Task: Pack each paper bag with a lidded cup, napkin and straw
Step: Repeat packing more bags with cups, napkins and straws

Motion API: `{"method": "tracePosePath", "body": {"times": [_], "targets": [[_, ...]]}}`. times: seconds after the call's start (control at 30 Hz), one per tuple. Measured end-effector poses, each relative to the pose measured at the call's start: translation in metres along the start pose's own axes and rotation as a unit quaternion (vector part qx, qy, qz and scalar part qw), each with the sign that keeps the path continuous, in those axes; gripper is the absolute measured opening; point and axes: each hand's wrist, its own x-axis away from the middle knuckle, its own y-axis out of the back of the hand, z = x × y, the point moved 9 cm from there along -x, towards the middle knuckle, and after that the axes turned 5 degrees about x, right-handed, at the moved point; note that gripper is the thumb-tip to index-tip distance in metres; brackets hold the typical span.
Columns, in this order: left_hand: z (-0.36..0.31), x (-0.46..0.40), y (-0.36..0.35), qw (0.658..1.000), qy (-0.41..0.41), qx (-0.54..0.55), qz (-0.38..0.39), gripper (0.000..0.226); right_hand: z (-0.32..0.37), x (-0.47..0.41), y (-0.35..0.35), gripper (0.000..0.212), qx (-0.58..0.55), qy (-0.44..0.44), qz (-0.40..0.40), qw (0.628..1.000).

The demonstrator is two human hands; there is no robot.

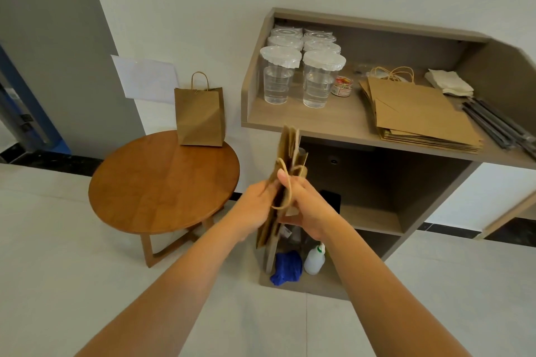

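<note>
Both hands meet at the centre of the frame, clamped on a folded paper bag held edge-on and not yet opened.

The left hand grips one face of the folded paper bag and the right hand pinches the other, its thumb hooked through a twine handle. To open it well, I'd say the two faces want pulling apart evenly, then the base pushing flat so it stands like the opened bag on the round table at centre left. On the shelf in the upper right wait the lidded cups, the stack of flat bags, the napkins and, at the right edge, the dark straws. Tugging by the handle alone might tear the paper.
</note>
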Motion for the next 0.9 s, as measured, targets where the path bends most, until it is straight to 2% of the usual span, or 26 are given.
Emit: {"method": "tracePosePath", "body": {"times": [0.07,0.17,0.23,0.27,0.37,0.43,0.53,0.63,0.7,0.77,0.9], "targets": [[0.003,0.0,-0.002,1.0,-0.001,-0.019,-0.004,0.033,0.006,-0.001,-0.001,0.046,0.033,0.03,-0.01,0.999],[0.011,0.0,0.014,0.998,0.029,0.041,-0.038,0.027,0.006,0.0,0.008,0.022,0.006,0.049,-0.038,0.998],[0.021,-0.002,0.024,0.993,0.077,0.08,-0.034,0.025,0.004,0.001,0.012,0.019,0.027,0.06,-0.05,0.997],[0.025,-0.004,0.026,0.993,0.1,0.064,-0.02,0.024,0.001,-0.001,0.012,0.02,0.06,0.06,-0.053,0.995],[0.033,-0.007,0.031,0.988,0.147,-0.054,0.003,0.023,-0.004,-0.003,0.002,0.027,0.132,0.05,-0.053,0.989],[0.037,-0.011,0.033,0.984,0.139,-0.113,0.004,0.029,-0.002,-0.005,-0.003,0.029,0.195,0.055,-0.063,0.977],[0.04,-0.014,0.036,0.967,0.093,-0.238,-0.016,0.034,-0.001,-0.011,-0.001,0.027,0.345,0.053,-0.094,0.932],[0.042,-0.012,0.049,0.951,0.065,-0.294,-0.066,0.03,-0.008,-0.016,0.009,0.022,0.431,0.029,-0.115,0.895],[0.048,-0.011,0.066,0.935,0.076,-0.334,-0.096,0.026,-0.006,-0.014,0.013,0.016,0.497,0.027,-0.126,0.858],[0.055,-0.007,0.085,0.917,0.099,-0.367,-0.121,0.02,0.0,-0.009,0.02,0.013,0.517,0.016,-0.152,0.842],[0.059,0.004,0.118,0.883,0.113,-0.425,-0.163,0.017,0.007,-0.006,0.022,0.017,0.598,-0.006,-0.161,0.785]]}}
